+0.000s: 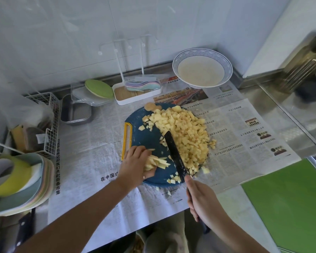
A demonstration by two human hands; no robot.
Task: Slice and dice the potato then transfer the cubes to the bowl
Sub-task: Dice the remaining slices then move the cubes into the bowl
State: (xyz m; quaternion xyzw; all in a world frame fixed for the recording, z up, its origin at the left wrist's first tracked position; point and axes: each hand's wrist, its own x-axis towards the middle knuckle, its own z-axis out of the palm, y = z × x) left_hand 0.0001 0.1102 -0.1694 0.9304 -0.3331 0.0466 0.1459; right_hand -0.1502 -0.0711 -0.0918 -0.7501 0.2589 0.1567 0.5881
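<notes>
Cutting board: dark blue and smooth, with a rounded outline and a yellow loop handle on its left edge.
Potato cubes: pale yellow, small and uneven, heaped on the right half of the cutting board. A few lie off its right and near edges.
Potato strips: thin, flat sticks in a loose bundle on the near left part of the cutting board.
Left hand: its fingers are curled over the potato strips and hold them down.
Right hand: closed around the handle of the knife, at the near edge of the cutting board.
Knife: long dark blade, lying between the strips and the heap.
Bowl: round, white with a blue patterned rim, behind the cutting board to the right, apart from it.
Surface: a printed newspaper lies under the cutting board, spread on a steel counter.
Room: pale glossy wall tiles rise behind the cutting board.
Hard to see: the knife handle is mostly covered by the hand. The whitish content of the bowl cannot be identified.
</notes>
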